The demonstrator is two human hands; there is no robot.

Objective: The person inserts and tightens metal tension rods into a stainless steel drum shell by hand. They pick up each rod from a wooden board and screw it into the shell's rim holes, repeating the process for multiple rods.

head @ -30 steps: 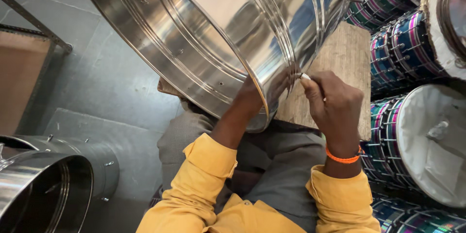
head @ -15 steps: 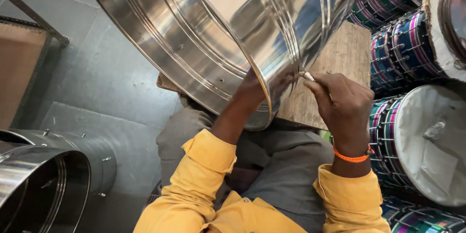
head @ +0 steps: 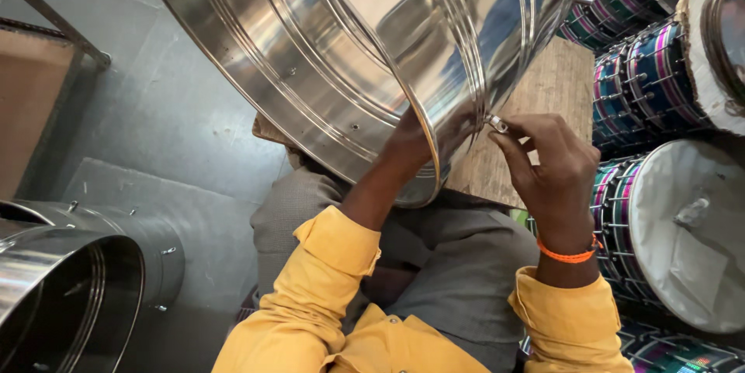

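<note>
While the large steel drum shell (head: 349,62) fills the upper middle of the frame, tilted with its open end toward the person, the right hand (head: 551,175) sits just right of centre with thumb and forefinger closed on a small metal fitting (head: 497,123) pressed to the shell's outer wall near the rim. The left hand (head: 407,152) reaches inside the shell behind that same spot; its fingers are hidden by the wall, so whether it is closed on anything cannot be told. Below the shell's rim lies a wooden board (head: 543,109), seemingly across the lap.

Judging by the two hands meeting at one point through the wall, a fastener is being seated in a hole of the shell. Tightening it would seem to call for the inner hand to brace its side while the outer fingers turn, the shell kept steady.

Finished striped drums (head: 660,86) stack along the right edge, and another bare steel shell (head: 62,295) lies at lower left on the grey floor (head: 155,117).
</note>
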